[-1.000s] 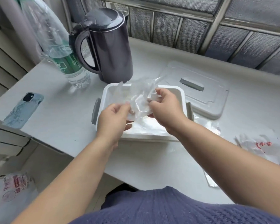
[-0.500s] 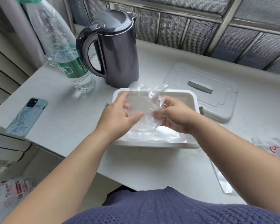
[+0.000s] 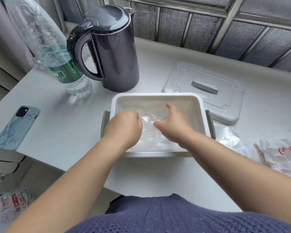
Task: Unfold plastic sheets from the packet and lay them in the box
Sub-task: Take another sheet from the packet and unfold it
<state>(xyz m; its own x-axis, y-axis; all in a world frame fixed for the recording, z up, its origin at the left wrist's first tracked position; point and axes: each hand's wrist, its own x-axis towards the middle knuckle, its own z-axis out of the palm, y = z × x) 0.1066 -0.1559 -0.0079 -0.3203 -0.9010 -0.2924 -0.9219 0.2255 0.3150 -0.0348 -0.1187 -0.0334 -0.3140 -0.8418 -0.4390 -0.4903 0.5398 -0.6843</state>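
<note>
In the box [image 3: 158, 95] at frame centre, the splayed right hand [image 3: 173, 125] and curled left hand [image 3: 124, 126] (grip unclear) are touching a plastic sheet [image 3: 149, 119].

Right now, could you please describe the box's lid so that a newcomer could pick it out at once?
Start at the tall dark kettle at the back of the white table. The open white box stands in front of it, and the lid lies flat just right of that box. It alone is a flat white panel with a grey bar handle.
</note>
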